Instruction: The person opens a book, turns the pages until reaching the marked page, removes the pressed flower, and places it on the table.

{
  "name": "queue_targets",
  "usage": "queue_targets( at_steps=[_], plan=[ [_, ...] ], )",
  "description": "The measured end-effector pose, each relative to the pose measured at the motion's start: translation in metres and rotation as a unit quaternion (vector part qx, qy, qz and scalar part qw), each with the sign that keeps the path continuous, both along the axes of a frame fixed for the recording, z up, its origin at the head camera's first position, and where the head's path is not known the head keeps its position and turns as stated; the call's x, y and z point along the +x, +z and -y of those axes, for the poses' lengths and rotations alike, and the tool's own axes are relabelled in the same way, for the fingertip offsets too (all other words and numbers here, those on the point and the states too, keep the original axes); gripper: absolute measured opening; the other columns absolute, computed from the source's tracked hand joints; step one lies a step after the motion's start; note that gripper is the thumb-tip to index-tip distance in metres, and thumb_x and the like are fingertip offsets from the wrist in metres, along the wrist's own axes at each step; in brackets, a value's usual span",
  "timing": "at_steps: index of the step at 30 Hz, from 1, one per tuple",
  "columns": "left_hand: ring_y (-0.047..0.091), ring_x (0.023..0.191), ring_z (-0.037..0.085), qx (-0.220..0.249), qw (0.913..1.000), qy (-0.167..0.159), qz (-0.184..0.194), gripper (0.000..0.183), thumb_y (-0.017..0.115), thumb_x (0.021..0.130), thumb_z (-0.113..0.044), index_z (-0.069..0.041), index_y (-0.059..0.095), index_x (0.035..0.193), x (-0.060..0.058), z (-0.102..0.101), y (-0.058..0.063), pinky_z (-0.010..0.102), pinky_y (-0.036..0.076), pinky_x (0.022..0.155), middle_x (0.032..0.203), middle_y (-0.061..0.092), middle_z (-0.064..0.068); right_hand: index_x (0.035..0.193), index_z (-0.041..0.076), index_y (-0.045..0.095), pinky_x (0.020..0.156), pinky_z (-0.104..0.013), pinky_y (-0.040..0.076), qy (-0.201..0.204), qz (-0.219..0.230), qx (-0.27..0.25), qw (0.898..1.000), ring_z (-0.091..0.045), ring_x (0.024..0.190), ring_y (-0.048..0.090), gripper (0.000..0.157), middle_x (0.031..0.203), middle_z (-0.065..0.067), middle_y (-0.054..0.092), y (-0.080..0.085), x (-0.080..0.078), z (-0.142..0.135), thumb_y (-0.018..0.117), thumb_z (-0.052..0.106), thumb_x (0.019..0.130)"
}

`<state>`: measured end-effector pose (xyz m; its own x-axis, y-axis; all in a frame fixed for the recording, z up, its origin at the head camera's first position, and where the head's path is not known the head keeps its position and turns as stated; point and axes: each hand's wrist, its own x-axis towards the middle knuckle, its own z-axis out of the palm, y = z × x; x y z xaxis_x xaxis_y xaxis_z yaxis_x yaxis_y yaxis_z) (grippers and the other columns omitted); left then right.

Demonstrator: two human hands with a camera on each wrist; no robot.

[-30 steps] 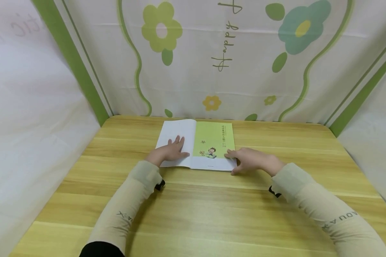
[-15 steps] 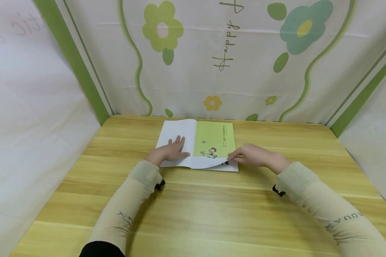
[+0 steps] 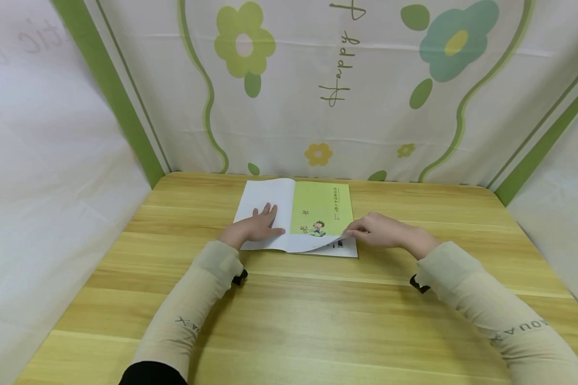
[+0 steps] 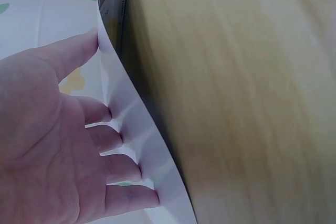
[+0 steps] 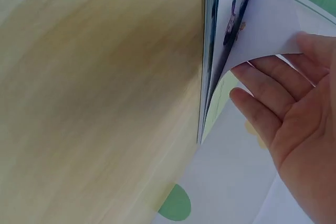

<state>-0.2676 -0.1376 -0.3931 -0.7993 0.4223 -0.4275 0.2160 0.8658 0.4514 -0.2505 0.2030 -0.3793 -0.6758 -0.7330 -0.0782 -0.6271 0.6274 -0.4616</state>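
Note:
An open book [image 3: 318, 206] lies near the far edge of the table, its left side blank white and its right page green with a small cartoon child and upright lettering. My left hand [image 3: 252, 227] rests on the white left side with fingers spread; in the left wrist view the fingertips of this hand [image 4: 58, 145] touch the white sheet. At the lower right corner my right hand [image 3: 380, 231] pinches the page [image 5: 273, 24] between thumb and fingers. That corner is lifted and curled, and part of a printed page shows beneath it.
The wooden table [image 3: 298, 321] stretches from the book towards me and out to both sides. Behind it hangs a white curtain [image 3: 279, 123] printed with flowers and leaves, with more white fabric at left and right.
My right hand has gone from resting at the page's lower right corner to pinching and lifting it, uncovering print below. It has moved slightly right and away from me. The left hand stays put.

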Motion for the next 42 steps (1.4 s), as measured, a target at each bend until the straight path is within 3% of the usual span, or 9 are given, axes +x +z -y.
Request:
queue_targets(
  at_steps=[4, 8, 15, 27, 30, 39, 42],
  plan=[
    [-0.014, 0.149, 0.052, -0.001, 1.0000, -0.002, 0.000, 0.085, 0.044, 0.109, -0.043, 0.001, -0.005, 0.162, 0.001, 0.000, 0.001, 0.061, 0.001, 0.121, 0.167, -0.015, 0.024, 0.108, 0.005, 0.080, 0.088, -0.041, 0.058, 0.007, -0.005, -0.025, 1.000, -0.017, 0.099, 0.072, 0.018, 0.107, -0.004, 0.077, -0.001, 0.000, 0.002, 0.064, 0.007, 0.102],
    [-0.014, 0.149, 0.052, -0.005, 1.0000, 0.000, -0.003, 0.084, 0.044, 0.109, -0.043, 0.001, -0.005, 0.162, 0.001, -0.001, 0.002, 0.061, 0.001, 0.121, 0.167, -0.014, 0.023, 0.098, 0.008, 0.081, 0.080, -0.034, 0.059, 0.003, -0.008, -0.049, 0.999, -0.013, 0.089, 0.072, 0.012, 0.098, -0.001, 0.078, 0.000, 0.000, 0.004, 0.070, 0.004, 0.097],
    [-0.013, 0.150, 0.051, -0.010, 0.9999, -0.001, -0.003, 0.085, 0.045, 0.109, -0.043, 0.001, -0.004, 0.162, 0.000, -0.001, 0.000, 0.060, 0.002, 0.121, 0.167, -0.014, 0.023, 0.095, 0.008, 0.080, 0.078, -0.031, 0.058, -0.045, 0.027, -0.071, 0.996, -0.011, 0.085, 0.069, 0.012, 0.095, 0.000, 0.077, 0.003, 0.002, 0.006, 0.069, 0.003, 0.094],
    [-0.012, 0.150, 0.050, -0.014, 0.9998, -0.003, -0.010, 0.085, 0.045, 0.109, -0.044, 0.001, -0.004, 0.162, -0.002, 0.000, -0.002, 0.058, 0.002, 0.122, 0.168, -0.013, 0.023, 0.094, 0.003, 0.081, 0.074, -0.032, 0.053, -0.063, 0.043, -0.041, 0.996, -0.010, 0.076, 0.062, 0.012, 0.089, -0.002, 0.077, 0.003, 0.001, 0.012, 0.071, 0.009, 0.094],
    [-0.013, 0.150, 0.050, -0.013, 0.9999, -0.002, -0.009, 0.085, 0.045, 0.109, -0.044, 0.002, -0.004, 0.162, -0.002, 0.000, -0.003, 0.058, 0.001, 0.122, 0.168, -0.013, 0.023, 0.092, 0.001, 0.081, 0.071, -0.031, 0.052, -0.065, 0.030, -0.033, 0.997, -0.010, 0.072, 0.061, 0.012, 0.087, -0.003, 0.077, 0.001, 0.002, 0.015, 0.071, 0.008, 0.092],
    [-0.013, 0.150, 0.051, -0.015, 0.9998, -0.005, -0.009, 0.085, 0.044, 0.109, -0.045, 0.000, -0.005, 0.162, -0.001, 0.000, -0.003, 0.061, 0.002, 0.121, 0.167, -0.014, 0.023, 0.098, 0.004, 0.080, 0.080, -0.043, 0.054, -0.120, -0.016, 0.004, 0.993, -0.019, 0.083, 0.066, 0.014, 0.097, -0.007, 0.077, 0.005, 0.008, 0.022, 0.069, 0.013, 0.096],
    [-0.013, 0.150, 0.051, -0.014, 0.9999, -0.005, -0.009, 0.085, 0.043, 0.109, -0.045, 0.000, -0.005, 0.162, -0.001, 0.000, -0.002, 0.060, 0.002, 0.121, 0.167, -0.014, 0.023, 0.111, 0.002, 0.077, 0.086, -0.050, 0.054, -0.143, -0.017, 0.010, 0.989, -0.029, 0.095, 0.069, 0.025, 0.110, -0.016, 0.075, 0.008, 0.010, 0.023, 0.068, 0.022, 0.099]
  ],
)
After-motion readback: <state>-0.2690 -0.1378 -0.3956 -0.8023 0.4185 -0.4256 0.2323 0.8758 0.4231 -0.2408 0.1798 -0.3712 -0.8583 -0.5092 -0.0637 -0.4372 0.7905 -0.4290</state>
